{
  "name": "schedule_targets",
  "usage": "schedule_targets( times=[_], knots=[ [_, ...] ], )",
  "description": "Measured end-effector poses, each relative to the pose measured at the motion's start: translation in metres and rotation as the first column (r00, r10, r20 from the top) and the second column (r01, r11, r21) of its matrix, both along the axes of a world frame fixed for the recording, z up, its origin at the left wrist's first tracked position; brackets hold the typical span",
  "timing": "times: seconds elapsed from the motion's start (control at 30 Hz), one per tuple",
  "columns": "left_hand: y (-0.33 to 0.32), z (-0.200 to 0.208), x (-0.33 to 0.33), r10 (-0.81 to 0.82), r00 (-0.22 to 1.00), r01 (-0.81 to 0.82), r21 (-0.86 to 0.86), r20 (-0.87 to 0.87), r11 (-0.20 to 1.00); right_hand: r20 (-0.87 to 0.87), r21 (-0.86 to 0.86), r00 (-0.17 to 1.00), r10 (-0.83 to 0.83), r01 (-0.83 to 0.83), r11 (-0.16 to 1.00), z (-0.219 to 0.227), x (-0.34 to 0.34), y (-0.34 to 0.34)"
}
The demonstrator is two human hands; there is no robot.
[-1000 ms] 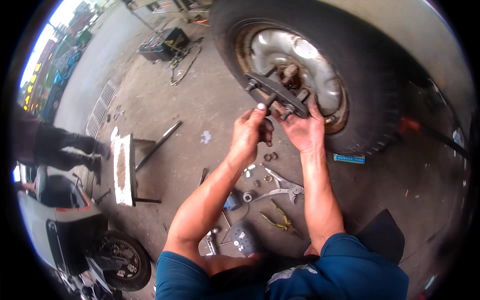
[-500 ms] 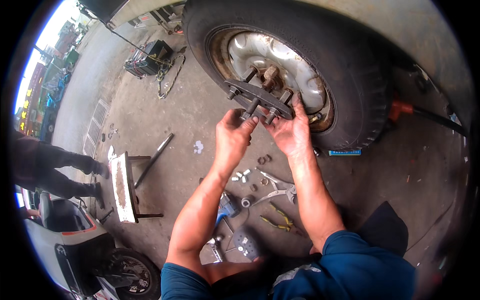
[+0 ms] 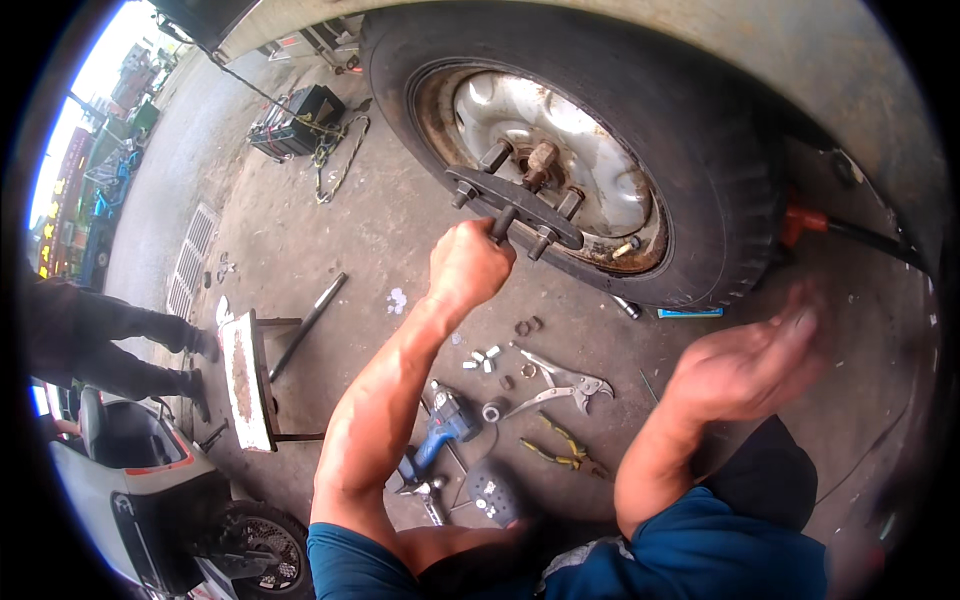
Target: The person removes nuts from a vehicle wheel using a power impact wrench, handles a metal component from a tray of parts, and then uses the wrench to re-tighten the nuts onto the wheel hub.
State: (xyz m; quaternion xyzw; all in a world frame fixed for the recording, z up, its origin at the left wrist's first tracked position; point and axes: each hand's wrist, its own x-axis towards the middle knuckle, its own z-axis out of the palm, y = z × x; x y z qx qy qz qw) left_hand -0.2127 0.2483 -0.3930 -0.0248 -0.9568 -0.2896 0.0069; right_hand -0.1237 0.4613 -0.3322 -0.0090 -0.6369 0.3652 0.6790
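A dark metal puller bar [image 3: 535,209] with bolts through both ends is fixed in front of the wheel hub. Its threaded centre bolt [image 3: 503,223] points toward me, and my left hand [image 3: 472,262] is wrapped around that bolt's lower end. Behind the bar a rusty hub stub [image 3: 541,160] shows in the silvery, rust-rimmed wheel rim [image 3: 615,190]. Away to the right, my right hand [image 3: 750,365] is apart from the puller and smeared by motion at the fingertips. Its fingers look stretched out, and I see nothing in them.
On the floor lie locking pliers [image 3: 565,385], yellow-handled pliers [image 3: 562,447], a blue power tool [image 3: 448,420], a socket [image 3: 495,409] and several nuts [image 3: 484,358]. A low stool [image 3: 247,380], a black bar [image 3: 308,325], a motorbike [image 3: 160,500] and a person's legs [image 3: 140,345] are left; a battery [image 3: 297,120] stands farther back.
My right hand has let go of the puller bar and swung right and toward me. My left hand has closed around the centre bolt, and the bar sits slightly lower in view.
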Motion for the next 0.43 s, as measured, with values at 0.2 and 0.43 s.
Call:
schedule_targets(
  times=[0.2,0.43],
  knots=[
    [0.008,0.016,-0.008,-0.012,0.997,-0.004,-0.216,-0.072,0.976,0.391,-0.511,0.820,0.417,-0.184,0.840,0.001,-0.037,0.050],
    [-0.018,0.016,-0.018,-0.212,0.853,-0.073,0.511,0.477,0.857,0.193,-0.679,0.722,0.664,-0.390,0.622,-0.011,-0.035,0.039]
  ],
)
